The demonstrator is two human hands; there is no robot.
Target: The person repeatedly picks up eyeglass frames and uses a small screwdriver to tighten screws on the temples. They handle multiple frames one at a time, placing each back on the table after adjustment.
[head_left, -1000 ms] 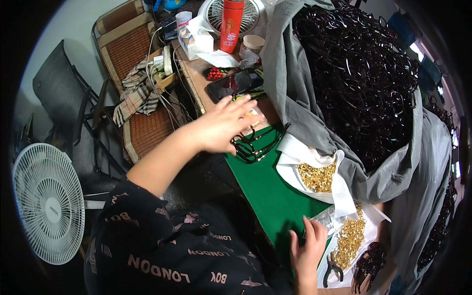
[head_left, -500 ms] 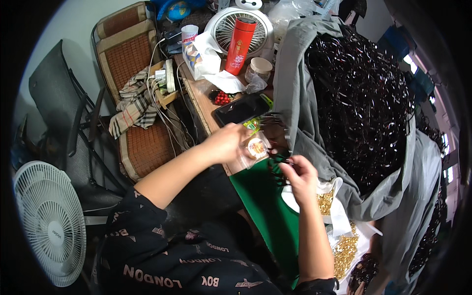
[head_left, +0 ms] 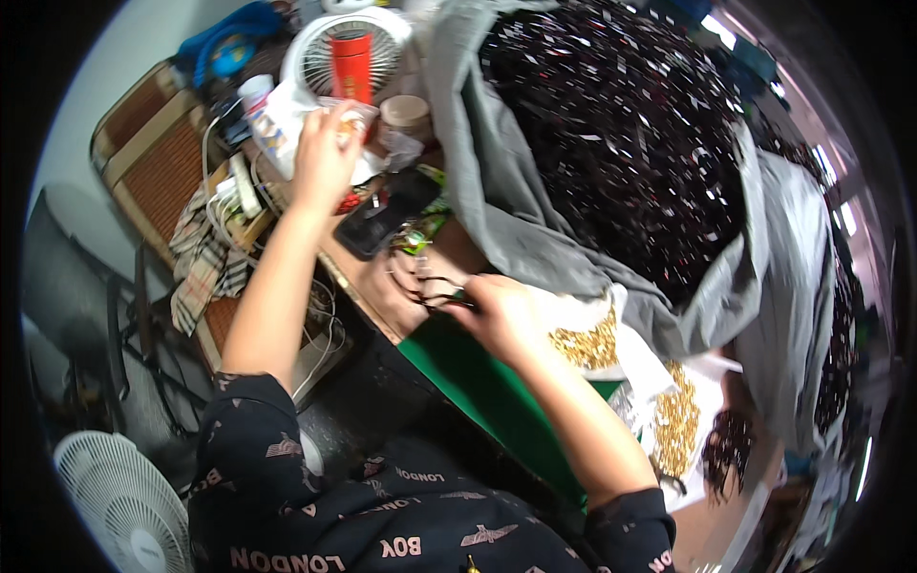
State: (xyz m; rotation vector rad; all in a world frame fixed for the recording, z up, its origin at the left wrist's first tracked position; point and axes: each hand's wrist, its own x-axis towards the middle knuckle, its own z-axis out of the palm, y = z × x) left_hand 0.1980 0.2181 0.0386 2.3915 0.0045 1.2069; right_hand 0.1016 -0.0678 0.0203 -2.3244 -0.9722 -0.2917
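Observation:
My left hand (head_left: 325,158) reaches across the table's far left part, closed on a small clear packet (head_left: 361,113) with a round picture label, just in front of a red thermos (head_left: 351,69). Lower down, my right hand (head_left: 501,315) pinches a few thin, curved, glossy dark pieces (head_left: 435,294) above the table near a green mat (head_left: 478,406). Motion blurs these pieces. A black phone (head_left: 387,215) and a small green-and-yellow packet (head_left: 418,234) lie between my two hands. Many similar dark pieces (head_left: 611,143) fill a grey cloth sack (head_left: 487,224) at the right.
Small gold pieces (head_left: 587,346) lie on white sheets (head_left: 650,380) right of the mat. A lidded jar (head_left: 405,116), a white desk fan (head_left: 392,29) and a tissue pack (head_left: 272,134) stand at the back. A cane-seated chair (head_left: 148,143) and a floor fan (head_left: 124,501) are on the left.
My left hand has moved far and up with the labelled clear packet, from beside my right hand to the thermos. The whole view has shifted; my right hand still holds dark pieces.

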